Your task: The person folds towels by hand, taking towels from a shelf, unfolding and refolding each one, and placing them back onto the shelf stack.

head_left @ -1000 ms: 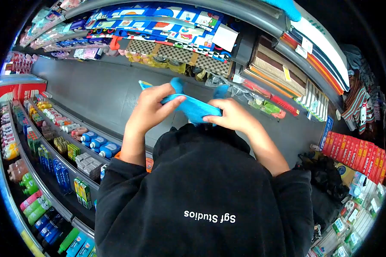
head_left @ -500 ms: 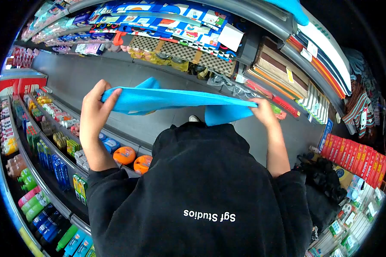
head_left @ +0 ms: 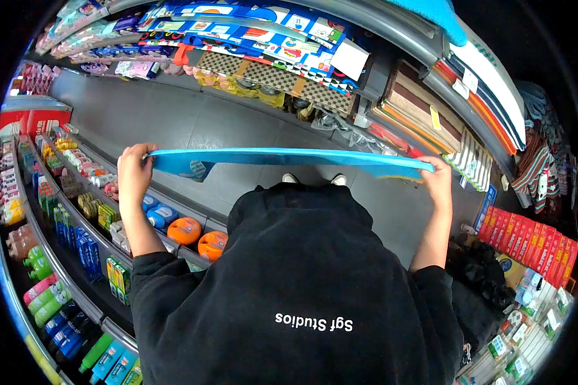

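A bright blue mat [head_left: 289, 155] stretches almost straight between my two hands in front of my chest, seen nearly edge-on. My left hand [head_left: 135, 168] pinches its left end, thumb and fingers closed on the edge. At the opposite end, my right hand [head_left: 437, 179] grips the corner with its fingers closed. A patch of printed pattern shows on the hanging face near the left end, and a yellowish strip shows low at the right. Most of that face is hidden by the angle.
Stacked folded mats [head_left: 424, 106] lie on the shelf at the upper right, with a blue fluffy cloth [head_left: 440, 16] above. Shelves of bottles and boxed goods curve along the left, with orange containers [head_left: 185, 231] near my left arm. Red boxes [head_left: 526, 240] stand at the right. Grey floor [head_left: 167, 122] lies ahead.
My hands have moved apart, the right one outward and slightly down. The mat, earlier sagging with a folded flap at the right, is now pulled wide and straighter. Both shoes now show beneath it.
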Demonstrator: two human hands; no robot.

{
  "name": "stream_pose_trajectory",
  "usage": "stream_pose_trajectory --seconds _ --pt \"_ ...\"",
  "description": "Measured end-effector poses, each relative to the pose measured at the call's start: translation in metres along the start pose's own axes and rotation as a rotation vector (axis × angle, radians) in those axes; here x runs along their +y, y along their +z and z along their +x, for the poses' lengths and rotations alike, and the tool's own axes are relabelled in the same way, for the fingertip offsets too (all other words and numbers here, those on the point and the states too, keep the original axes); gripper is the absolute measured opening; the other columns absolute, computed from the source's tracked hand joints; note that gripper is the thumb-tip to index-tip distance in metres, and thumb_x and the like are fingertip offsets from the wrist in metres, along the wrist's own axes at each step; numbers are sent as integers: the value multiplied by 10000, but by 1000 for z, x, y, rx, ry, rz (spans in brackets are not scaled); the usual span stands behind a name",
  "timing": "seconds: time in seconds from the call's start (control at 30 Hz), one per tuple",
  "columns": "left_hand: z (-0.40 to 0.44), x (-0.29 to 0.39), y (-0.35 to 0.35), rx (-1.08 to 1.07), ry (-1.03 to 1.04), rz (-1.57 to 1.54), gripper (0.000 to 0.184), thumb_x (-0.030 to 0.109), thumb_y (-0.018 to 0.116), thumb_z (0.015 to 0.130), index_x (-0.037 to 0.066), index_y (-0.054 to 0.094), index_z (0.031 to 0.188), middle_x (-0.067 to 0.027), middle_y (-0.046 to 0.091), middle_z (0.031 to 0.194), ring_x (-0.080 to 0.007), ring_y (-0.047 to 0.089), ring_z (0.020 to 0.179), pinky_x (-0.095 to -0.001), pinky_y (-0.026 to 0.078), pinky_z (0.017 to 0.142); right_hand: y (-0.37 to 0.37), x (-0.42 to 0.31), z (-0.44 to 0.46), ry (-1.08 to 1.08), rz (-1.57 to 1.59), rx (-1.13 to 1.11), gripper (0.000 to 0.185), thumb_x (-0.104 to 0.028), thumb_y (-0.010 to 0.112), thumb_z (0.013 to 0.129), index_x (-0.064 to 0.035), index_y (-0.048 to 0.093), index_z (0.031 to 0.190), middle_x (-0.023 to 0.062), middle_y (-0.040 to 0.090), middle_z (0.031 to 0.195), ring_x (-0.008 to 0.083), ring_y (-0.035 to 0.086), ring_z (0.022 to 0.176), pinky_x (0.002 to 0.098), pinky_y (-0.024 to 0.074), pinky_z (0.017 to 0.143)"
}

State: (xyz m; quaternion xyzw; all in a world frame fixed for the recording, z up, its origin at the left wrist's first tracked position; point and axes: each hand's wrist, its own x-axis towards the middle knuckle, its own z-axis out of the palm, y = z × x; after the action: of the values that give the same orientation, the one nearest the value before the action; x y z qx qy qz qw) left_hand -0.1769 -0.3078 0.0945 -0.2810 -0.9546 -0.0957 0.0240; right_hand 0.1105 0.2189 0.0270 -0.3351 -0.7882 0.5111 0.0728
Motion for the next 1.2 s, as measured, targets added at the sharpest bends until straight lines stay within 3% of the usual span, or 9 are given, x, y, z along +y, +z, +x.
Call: stream_pose_trajectory --seconds 0.2,0.27,0.33,0.4,0.57,0.8,0.9,1.07,1.2 --pt "-6 -13 34 145 -316 302 226 121 602 757 157 664 971 -118 611 840 -263 567 802 -383 439 700 -5 -53 -13 -183 2 -118 104 46 632 685 -1 623 778 32 603 783 108 559 751 232 443 672" --pt "-7 -18 47 154 -608 -24 202 146 572 798 140 661 979 -125 610 830 -296 589 733 -395 450 647 -6 -71 -16 -258 -3 -191 90 38 643 682 -4 611 755 42 592 805 123 556 780 235 435 686" --pt "-10 -31 65 202 -553 -17 179 167 532 842 70 639 948 -105 604 776 -253 609 672 -345 463 603 -2 -83 -18 -414 196 -258 92 4 667 693 -19 608 760 15 572 777 110 546 721 229 435 633" --pt "-13 -53 87 230 -719 -765 174 167 507 865 22 596 898 -63 587 742 -155 598 679 -263 458 607 -7 -77 -22 -365 233 -232 119 -20 682 692 -27 589 764 11 563 766 104 537 705 225 430 625" --pt "-13 -59 107 345 -716 -1260 192 173 516 867 4 599 906 -19 582 773 -111 573 733 -238 479 691 2 -83 -26 -227 510 -91 187 -100 698 718 -52 534 793 -10 528 722 76 511 666 203 413 604" --pt "14 -2 122 450 -692 -1318 192 162 609 833 -15 631 905 -51 622 794 -106 573 718 -215 459 647 22 -98 -20 -222 485 55 147 -181 582 823 -49 524 796 -32 477 690 49 414 602 191 332 547" --pt "35 37 122 480 -707 -1413 212 33 622 787 -21 594 990 -28 603 799 -73 533 670 -187 418 600 33 -116 -25 -301 356 -21 141 -123 475 806 -5 546 837 -16 472 736 62 420 678 208 332 630" --pt "60 118 108 237 -506 -1569 239 -20 589 773 6 587 1011 -12 598 813 -59 529 698 -178 408 629 79 -149 -39 -339 288 -312 97 -104 564 835 -20 583 878 9 559 793 76 502 724 223 414 654" --pt "63 178 102 130 -263 -1654 196 -36 558 784 11 597 970 -21 611 870 -64 546 753 -193 421 694 111 -167 -42 -601 191 -472 131 -90 578 822 21 600 887 85 612 859 152 571 806 264 442 716"
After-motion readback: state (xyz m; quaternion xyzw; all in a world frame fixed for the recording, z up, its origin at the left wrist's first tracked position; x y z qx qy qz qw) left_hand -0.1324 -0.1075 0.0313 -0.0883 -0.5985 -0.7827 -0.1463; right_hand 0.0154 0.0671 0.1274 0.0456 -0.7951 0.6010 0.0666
